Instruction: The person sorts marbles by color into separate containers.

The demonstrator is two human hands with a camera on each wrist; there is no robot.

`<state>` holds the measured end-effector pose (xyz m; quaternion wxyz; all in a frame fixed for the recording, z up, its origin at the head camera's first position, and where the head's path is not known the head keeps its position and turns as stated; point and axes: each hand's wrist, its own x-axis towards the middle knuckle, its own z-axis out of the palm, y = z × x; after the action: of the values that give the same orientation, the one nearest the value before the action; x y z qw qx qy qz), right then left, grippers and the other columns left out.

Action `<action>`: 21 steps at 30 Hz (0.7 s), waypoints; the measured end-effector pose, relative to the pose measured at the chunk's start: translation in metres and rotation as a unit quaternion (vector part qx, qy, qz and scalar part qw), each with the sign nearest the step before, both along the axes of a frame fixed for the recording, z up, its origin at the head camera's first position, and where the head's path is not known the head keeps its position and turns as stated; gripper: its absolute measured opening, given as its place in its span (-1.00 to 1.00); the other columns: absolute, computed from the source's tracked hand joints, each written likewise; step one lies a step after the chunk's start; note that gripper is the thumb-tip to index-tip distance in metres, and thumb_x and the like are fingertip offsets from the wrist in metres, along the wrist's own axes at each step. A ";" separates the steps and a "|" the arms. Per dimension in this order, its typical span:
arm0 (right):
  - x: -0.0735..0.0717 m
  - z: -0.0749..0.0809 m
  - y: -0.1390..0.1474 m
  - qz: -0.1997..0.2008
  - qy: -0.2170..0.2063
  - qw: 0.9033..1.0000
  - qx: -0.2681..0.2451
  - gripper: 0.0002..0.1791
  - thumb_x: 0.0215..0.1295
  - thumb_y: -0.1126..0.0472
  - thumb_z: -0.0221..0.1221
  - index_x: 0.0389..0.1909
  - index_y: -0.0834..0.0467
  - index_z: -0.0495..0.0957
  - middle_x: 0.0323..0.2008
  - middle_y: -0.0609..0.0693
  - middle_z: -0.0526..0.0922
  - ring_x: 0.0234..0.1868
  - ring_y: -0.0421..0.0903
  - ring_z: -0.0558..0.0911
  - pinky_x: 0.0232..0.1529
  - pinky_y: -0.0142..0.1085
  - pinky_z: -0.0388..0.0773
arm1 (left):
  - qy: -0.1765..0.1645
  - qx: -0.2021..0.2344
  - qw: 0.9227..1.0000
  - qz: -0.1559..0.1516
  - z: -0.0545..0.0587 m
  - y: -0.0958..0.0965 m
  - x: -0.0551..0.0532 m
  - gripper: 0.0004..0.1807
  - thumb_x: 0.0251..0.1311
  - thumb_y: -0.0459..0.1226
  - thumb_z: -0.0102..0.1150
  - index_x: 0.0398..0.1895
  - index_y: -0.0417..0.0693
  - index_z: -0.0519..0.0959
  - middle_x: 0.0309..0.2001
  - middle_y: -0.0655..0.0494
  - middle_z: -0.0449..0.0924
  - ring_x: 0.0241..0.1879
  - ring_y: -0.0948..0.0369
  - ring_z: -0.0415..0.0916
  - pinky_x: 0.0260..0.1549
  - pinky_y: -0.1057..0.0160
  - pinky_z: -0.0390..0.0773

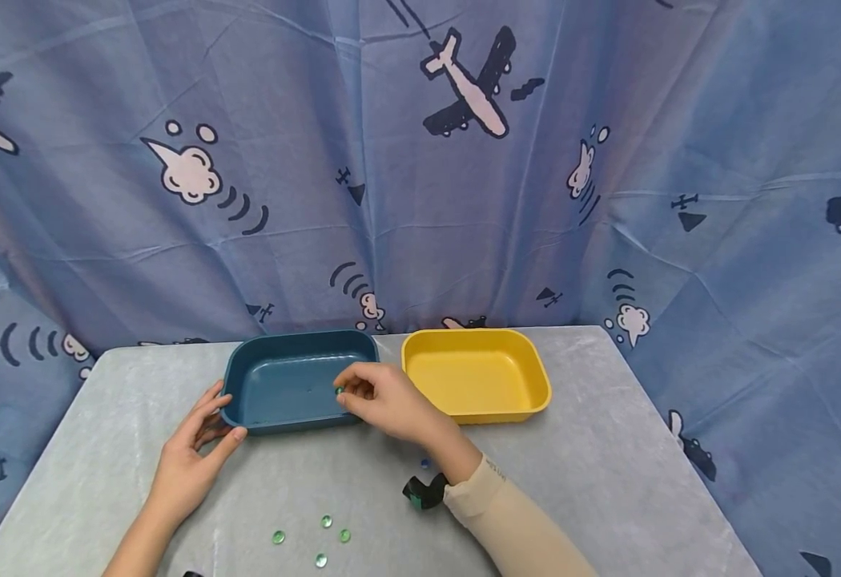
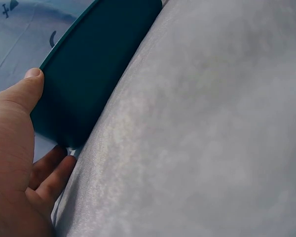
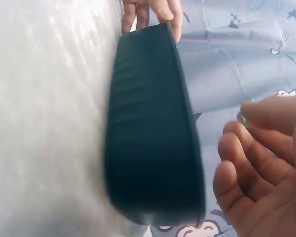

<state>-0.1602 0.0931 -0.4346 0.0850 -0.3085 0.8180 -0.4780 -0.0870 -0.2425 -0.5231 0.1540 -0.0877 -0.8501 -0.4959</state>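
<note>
A dark blue rectangular tray (image 1: 298, 421) stands at the back of the table. My left hand (image 1: 188, 458) holds its near left corner, with the thumb on the front rim and the fingers round the left side. Over the tray's right end, my right hand (image 1: 384, 401) pinches a small green glass bead (image 1: 339, 390) between thumb and fingertips. That bead (image 3: 243, 120) is mostly hidden by the fingers in the right wrist view. No beads show on the visible part of the tray's floor.
A yellow tray (image 1: 474, 417) sits right of the blue one. Several green glass beads (image 1: 279, 537) lie near the table's front. A blue bead (image 1: 424, 463) and a black strap-like object (image 1: 424, 492) are by the right forearm. A patterned curtain (image 1: 305, 200) hangs behind.
</note>
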 end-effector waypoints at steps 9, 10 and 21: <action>-0.010 -0.007 -0.001 -0.059 0.000 0.998 0.000 -0.86 0.57 0.20 0.33 0.05 0.08 0.75 -0.27 -0.18 0.70 -0.27 -0.16 0.61 -0.24 -0.34 0.67 | 0.001 0.001 1.000 -0.001 -0.001 -0.001 0.000 -0.32 0.43 -0.40 0.45 0.57 -0.08 0.48 0.69 -0.04 0.24 0.25 0.51 0.49 0.09 0.62 0.56; -0.011 -0.007 -0.001 -0.062 -0.001 0.998 0.000 -0.85 0.57 0.20 0.34 0.05 0.09 0.75 -0.27 -0.18 0.70 -0.27 -0.16 0.61 -0.24 -0.34 0.67 | 0.000 0.001 1.000 0.000 -0.001 -0.001 0.000 -0.33 0.43 -0.39 0.45 0.57 -0.07 0.48 0.69 -0.03 0.24 0.25 0.51 0.48 0.09 0.62 0.56; -0.016 -0.011 -0.004 -0.078 0.000 0.997 0.002 -0.86 0.56 0.21 0.34 0.04 0.09 0.75 -0.26 -0.18 0.71 -0.29 -0.14 0.61 -0.27 -0.34 0.66 | -0.001 -0.003 1.000 0.001 0.000 -0.001 0.000 -0.33 0.44 -0.38 0.44 0.57 -0.08 0.48 0.69 -0.05 0.24 0.25 0.54 0.47 0.09 0.62 0.55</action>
<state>-0.1758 0.0891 -0.4455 0.0481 -0.2440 0.8403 -0.4817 -0.0870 -0.2434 -0.5232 0.1530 -0.0873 -0.8519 -0.4932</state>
